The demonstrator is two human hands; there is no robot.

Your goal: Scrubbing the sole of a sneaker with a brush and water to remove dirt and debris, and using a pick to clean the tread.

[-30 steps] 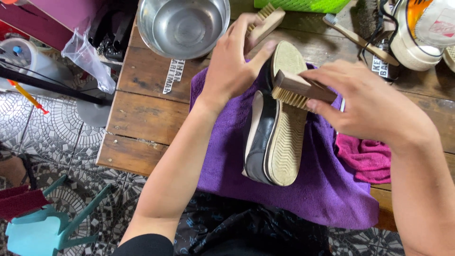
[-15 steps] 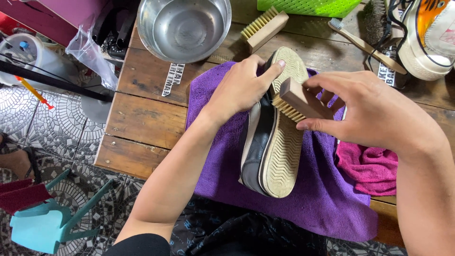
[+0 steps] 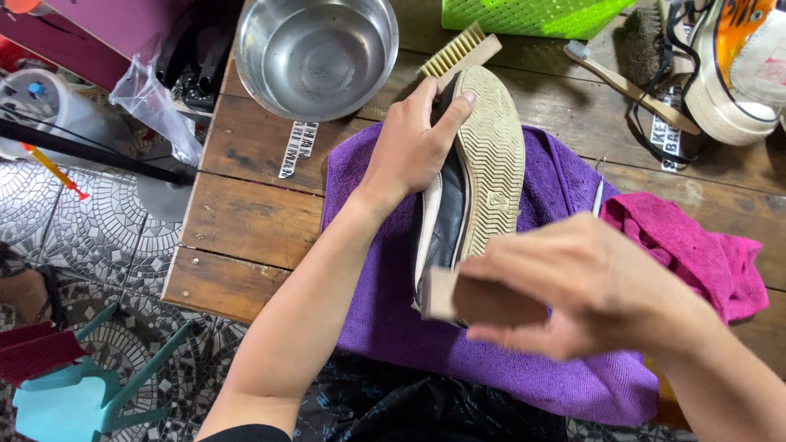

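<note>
Wooden brush (image 3: pixel 479 298) is sitting clamped in the right hand (image 3: pixel 585 286) at the shoe's (image 3: pixel 475 176) heel end. Left hand (image 3: pixel 413 143) is gripping the toe end, steadying it sole-up on the purple towel (image 3: pixel 377 311).

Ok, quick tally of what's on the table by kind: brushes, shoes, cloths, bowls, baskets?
Brushes: 4, one in the right hand, one by the bowl, two near the sneaker
Shoes: 2, black shoe in the left hand, sneaker
Cloths: 2, purple, pink
Bowls: 1
Baskets: 1
Total: 10
</note>
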